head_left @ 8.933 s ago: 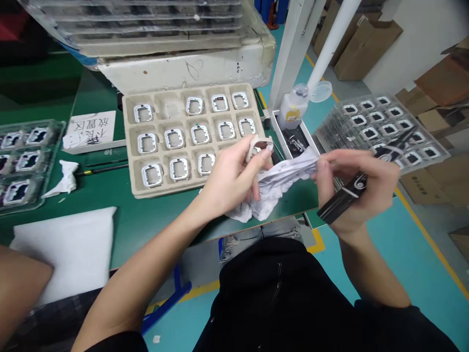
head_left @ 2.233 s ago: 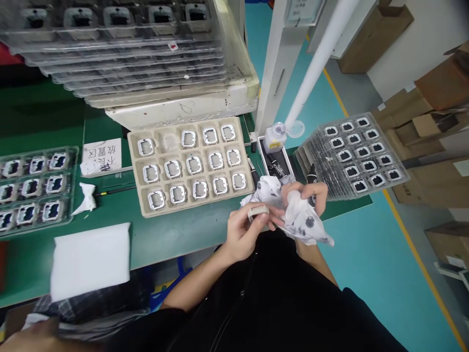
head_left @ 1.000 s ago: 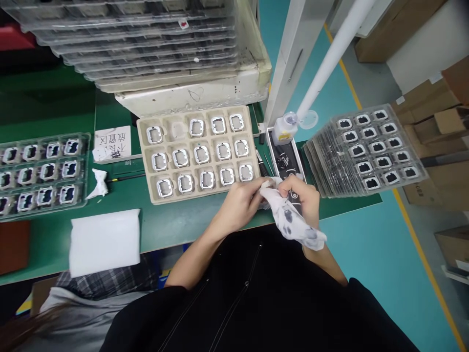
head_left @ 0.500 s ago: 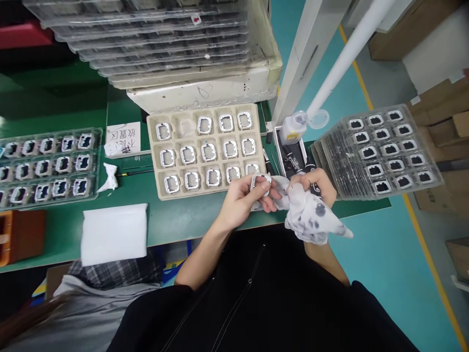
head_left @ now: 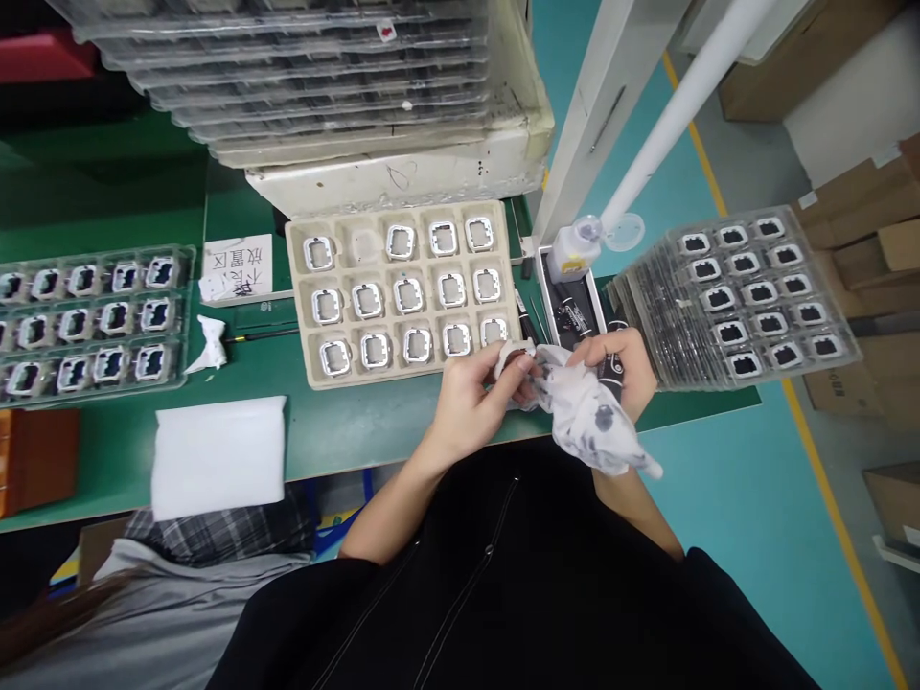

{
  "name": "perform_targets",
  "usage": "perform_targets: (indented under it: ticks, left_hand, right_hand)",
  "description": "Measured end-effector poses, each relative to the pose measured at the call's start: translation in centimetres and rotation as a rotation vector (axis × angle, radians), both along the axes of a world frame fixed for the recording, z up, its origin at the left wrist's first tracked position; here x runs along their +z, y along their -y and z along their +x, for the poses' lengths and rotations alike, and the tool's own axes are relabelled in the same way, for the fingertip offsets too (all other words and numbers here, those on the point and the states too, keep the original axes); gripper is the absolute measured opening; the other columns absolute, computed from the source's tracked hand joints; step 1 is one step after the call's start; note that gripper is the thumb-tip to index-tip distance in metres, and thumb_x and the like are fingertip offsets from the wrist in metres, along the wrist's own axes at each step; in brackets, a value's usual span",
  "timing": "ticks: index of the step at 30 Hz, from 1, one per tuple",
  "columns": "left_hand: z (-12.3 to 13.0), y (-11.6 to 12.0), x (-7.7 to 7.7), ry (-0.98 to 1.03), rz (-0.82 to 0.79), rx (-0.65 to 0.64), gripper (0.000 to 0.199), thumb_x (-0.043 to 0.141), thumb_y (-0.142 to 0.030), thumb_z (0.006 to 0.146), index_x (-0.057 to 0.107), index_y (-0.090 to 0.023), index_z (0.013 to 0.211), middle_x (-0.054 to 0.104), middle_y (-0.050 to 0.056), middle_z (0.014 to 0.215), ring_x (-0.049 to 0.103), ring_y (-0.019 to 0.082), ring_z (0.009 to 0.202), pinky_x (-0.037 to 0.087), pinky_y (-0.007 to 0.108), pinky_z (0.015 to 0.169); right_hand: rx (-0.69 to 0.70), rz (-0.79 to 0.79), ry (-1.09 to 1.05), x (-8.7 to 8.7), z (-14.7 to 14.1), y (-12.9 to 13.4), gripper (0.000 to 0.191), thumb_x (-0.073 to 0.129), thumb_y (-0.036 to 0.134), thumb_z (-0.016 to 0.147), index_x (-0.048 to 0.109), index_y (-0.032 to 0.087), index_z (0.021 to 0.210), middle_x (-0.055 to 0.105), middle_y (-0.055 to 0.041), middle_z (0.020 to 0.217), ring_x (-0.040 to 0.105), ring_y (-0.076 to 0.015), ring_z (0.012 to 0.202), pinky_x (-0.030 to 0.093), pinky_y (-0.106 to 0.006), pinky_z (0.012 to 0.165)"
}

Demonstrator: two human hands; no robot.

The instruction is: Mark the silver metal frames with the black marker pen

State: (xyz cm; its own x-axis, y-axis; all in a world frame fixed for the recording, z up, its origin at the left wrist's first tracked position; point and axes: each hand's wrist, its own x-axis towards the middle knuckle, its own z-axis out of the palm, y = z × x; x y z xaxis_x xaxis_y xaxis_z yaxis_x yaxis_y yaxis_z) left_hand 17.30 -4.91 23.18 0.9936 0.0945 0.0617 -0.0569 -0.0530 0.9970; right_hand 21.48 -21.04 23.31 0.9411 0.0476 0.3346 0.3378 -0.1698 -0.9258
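My left hand (head_left: 471, 398) pinches a small metal frame (head_left: 515, 355) just off the lower right corner of the beige tray (head_left: 327, 376). A white cloth with dark stains (head_left: 593, 417) is gripped in my right hand (head_left: 627, 369), and its upper end touches the metal frame. The cloth's lower end hangs down to the right. Similar silver frames fill the beige tray's pockets, except one in the back row. Part of the held frame is hidden by my left fingers.
Clear trays of frames (head_left: 162, 311) lie at the left, beside a folded white sheet (head_left: 219, 458). A white bottle (head_left: 575, 251) stands in a small box. Stacked trays (head_left: 772, 292) rise at the right; a person in grey (head_left: 179, 613) is at lower left.
The metal frame has tilted in my left hand, now showing its edge. My right hand and the cloth have shifted slightly left, and the cloth has changed its folds.
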Motion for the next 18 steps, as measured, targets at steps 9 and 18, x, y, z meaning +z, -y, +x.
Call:
perform_targets:
  ticks: [9,18]
  left_hand:
    - [-0.9,0.0,-0.9,0.233,0.462,0.071,0.030,0.054,-0.015,0.100,0.077,-0.017,0.120,0.078,0.004,0.086,0.067,0.014,0.069,0.047,0.026,0.067]
    - [-0.8,-0.3,-0.5,0.077,0.144,0.032,0.027,0.060,-0.036,0.107,0.077,-0.018,0.099,0.077,0.002,0.074,0.072,0.014,0.065,0.055,0.026,0.067]
  right_hand:
    - [0.044,-0.265,0.125,0.2,-0.5,-0.4,0.019,0.065,0.027,0.091,0.052,0.022,0.079,0.040,0.0070,0.064,0.033,-0.0106,0.056,0.028,-0.027,0.055]
    - [-0.261,-0.167,0.133,1.1,1.1,0.8,0.028,0.066,0.027,0.088,0.046,0.023,0.069,0.044,0.0024,0.067,0.040,-0.0158,0.062,0.034,-0.029,0.057]
